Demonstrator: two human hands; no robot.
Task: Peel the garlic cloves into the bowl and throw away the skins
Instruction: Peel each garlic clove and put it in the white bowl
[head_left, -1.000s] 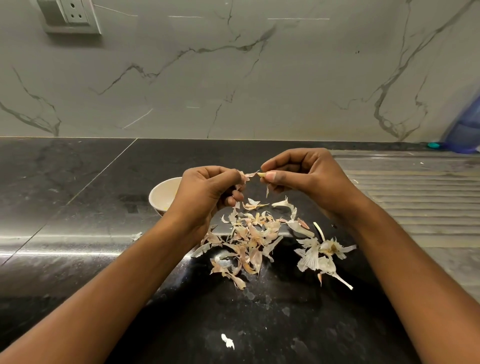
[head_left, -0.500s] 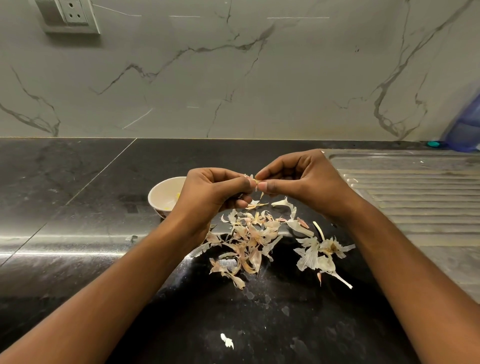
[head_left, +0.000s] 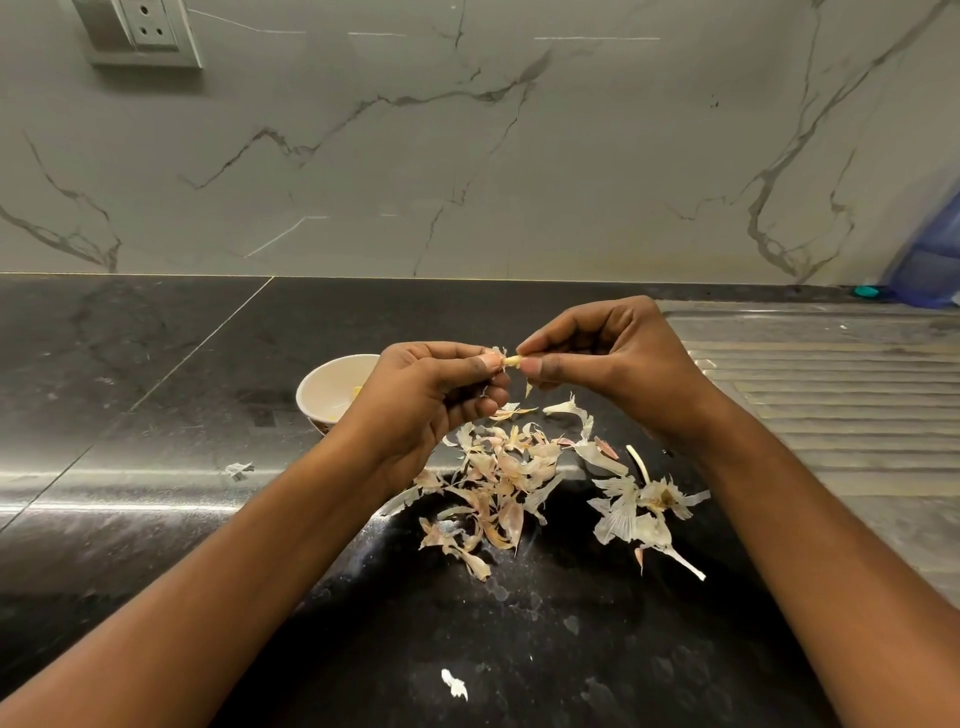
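Observation:
A small garlic clove (head_left: 511, 360) with papery skin hanging from it is held between both hands above the black counter. My left hand (head_left: 431, 400) pinches its left end with thumb and curled fingers. My right hand (head_left: 608, 358) pinches its right tip between thumb and forefinger. Behind my left hand stands a small white bowl (head_left: 327, 387), partly hidden, with something pale yellow inside. A heap of loose garlic skins (head_left: 506, 480) lies on the counter below the hands, and a dry bulb husk (head_left: 644, 512) lies to its right.
The black stone counter (head_left: 156, 415) runs left and forward. A ribbed steel draining board (head_left: 841, 415) fills the right. A blue plastic container (head_left: 930, 260) stands at the back right corner. Stray skin bits (head_left: 453, 683) lie near the front. A wall socket (head_left: 148, 28) sits on the marble backsplash.
The hands came together on the clove and then eased slightly apart, with the clove's pale tip now showing between the fingertips. Bowl and skins have not moved.

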